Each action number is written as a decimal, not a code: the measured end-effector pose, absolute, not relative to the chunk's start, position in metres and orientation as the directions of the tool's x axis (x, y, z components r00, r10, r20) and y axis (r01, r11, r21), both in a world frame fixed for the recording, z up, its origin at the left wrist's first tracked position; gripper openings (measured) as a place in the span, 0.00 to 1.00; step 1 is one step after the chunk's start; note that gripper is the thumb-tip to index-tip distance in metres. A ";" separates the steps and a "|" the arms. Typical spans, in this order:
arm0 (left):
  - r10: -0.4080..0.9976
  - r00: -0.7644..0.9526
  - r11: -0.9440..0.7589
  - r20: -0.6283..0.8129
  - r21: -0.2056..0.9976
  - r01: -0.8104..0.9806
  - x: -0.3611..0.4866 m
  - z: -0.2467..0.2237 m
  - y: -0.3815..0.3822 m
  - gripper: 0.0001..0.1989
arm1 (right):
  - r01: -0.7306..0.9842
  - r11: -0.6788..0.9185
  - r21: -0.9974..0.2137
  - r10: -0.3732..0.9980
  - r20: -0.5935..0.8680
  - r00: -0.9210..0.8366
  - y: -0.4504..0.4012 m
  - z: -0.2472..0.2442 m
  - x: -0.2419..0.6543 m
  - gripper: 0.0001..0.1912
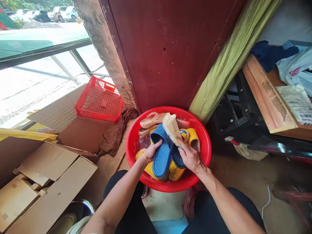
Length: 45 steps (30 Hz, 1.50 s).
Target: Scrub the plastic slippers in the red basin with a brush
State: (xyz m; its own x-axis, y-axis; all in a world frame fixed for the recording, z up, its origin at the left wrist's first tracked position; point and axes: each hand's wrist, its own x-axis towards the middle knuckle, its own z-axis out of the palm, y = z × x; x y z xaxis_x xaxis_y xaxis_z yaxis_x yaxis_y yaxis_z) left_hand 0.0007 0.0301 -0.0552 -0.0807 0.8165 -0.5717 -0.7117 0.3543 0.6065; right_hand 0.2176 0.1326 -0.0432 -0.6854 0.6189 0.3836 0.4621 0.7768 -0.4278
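One blue slipper [161,159] is held above the middle of one red basin [207,146], sole down, toe strap away from the person. The left hand [150,151] pinches its left edge, thumb on the footbed, the other fingers mostly hidden. The right hand [192,158] is closed around one brush [171,127], index finger stretched along it; the pale bristles lie at the strap's right side, though firm contact is hard to tell. A second blue slipper [178,159] sits beneath the right hand. Around them in the basin are two beige sandals [151,121] and at least three yellow slippers [194,138], overlapping too much for an exact count, in water [143,141]. Beyond the basin, to the left, stands one red crate [97,113]; behind rises one dark red panel [165,65].
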 end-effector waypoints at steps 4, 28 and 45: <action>0.900 -0.268 0.179 -0.344 0.852 -0.492 -0.010 -0.052 0.033 0.27 | 0.563 0.722 -0.403 0.691 0.369 -0.622 0.148 -0.039 0.224 0.27; 0.873 -0.478 -0.061 -0.094 0.952 -0.298 -0.013 -0.036 0.037 0.24 | 0.661 0.582 -0.473 0.813 0.348 -0.467 0.150 -0.015 0.237 0.28; 0.939 -0.193 -0.107 0.286 0.775 0.623 0.052 -0.089 0.049 0.28 | 0.500 0.733 -0.461 0.669 0.359 -0.651 0.118 -0.023 0.219 0.32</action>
